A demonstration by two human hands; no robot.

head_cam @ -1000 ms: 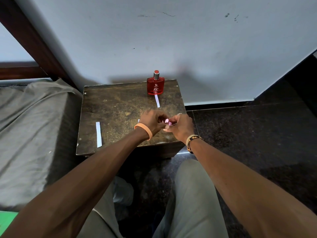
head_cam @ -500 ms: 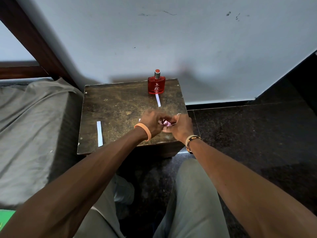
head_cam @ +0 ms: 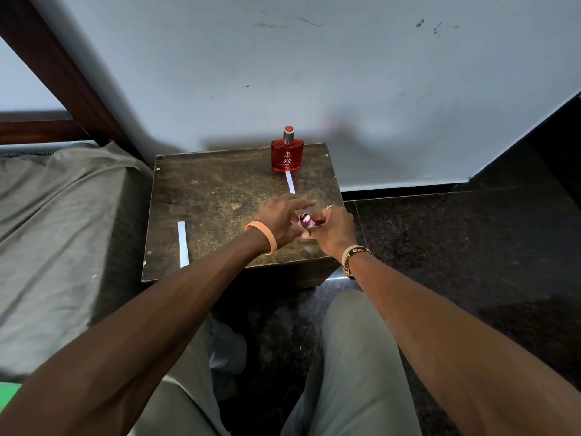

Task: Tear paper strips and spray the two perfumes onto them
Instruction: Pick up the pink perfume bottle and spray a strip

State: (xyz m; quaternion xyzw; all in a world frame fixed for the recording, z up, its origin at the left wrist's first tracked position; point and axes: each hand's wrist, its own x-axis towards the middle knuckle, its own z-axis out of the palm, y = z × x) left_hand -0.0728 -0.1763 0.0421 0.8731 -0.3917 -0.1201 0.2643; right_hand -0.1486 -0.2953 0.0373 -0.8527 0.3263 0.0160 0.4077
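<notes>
A small pink perfume bottle is held over the right front part of the brown table. My right hand grips it from the right. My left hand is at its left side, fingers stretched out above the shiny top. A red perfume bottle stands upright at the table's back edge. One white paper strip lies just in front of it. A second paper strip lies near the table's front left.
A grey-covered mattress adjoins the table on the left, under a dark wooden frame. A white wall rises right behind the table. Dark stone floor spreads to the right. My knees are below the table's front edge.
My left hand's fingers have uncurled from the pink bottle's top and now stretch out over it. My right hand keeps its grip in the same place.
</notes>
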